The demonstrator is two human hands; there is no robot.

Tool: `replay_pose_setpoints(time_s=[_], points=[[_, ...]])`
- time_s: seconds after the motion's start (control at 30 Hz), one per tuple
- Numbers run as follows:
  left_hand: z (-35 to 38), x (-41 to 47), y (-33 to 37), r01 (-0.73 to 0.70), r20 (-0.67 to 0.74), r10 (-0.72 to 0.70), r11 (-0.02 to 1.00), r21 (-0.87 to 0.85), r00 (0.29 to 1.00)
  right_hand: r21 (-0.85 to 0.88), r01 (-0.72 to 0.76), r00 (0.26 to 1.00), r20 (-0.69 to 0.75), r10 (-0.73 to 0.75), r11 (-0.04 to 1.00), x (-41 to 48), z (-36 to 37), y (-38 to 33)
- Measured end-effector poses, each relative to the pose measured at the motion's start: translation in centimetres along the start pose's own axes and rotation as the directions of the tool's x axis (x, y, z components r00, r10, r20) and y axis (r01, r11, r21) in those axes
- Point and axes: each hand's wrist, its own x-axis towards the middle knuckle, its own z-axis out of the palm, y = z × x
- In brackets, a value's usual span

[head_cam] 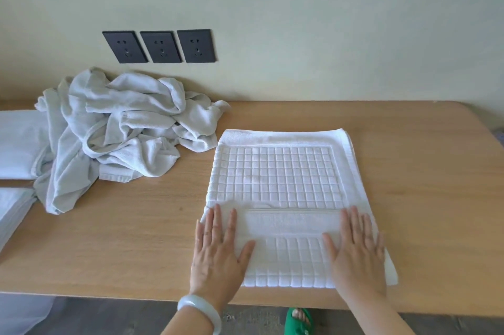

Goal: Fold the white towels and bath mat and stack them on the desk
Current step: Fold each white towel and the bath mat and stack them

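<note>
A white bath mat with a raised square grid lies on the wooden desk, its near part folded over onto itself. My left hand lies flat on the fold's left end, fingers straight. My right hand presses flat on the fold's right end. A crumpled heap of white towels sits at the back left of the desk, apart from the mat.
Folded white towels lie at the desk's far left, with another folded stack below them. Three black wall sockets sit above the heap. The desk's front edge runs just under my wrists; a green sandal shows on the floor.
</note>
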Motion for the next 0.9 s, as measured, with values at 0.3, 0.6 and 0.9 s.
replay_pose_setpoints(time_s=[0.3,0.6,0.9], points=[[-0.2,0.6,0.4,0.05,0.001,-0.05,0.998,-0.022,0.999,-0.007,-0.109,0.989,0.104,0.109,0.994,0.6,-2.2,1.2],[-0.4,2.2,-0.8,-0.083,-0.015,0.082,0.996,-0.025,0.996,0.012,0.088,0.994,0.06,-0.089,0.996,1.3,-1.0,2.0],[-2.8,8.6,-1.8,0.16,0.153,-0.121,0.949,-0.273,0.981,0.263,0.166,0.974,0.106,-0.199,0.95,8.4,-5.7,2.0]])
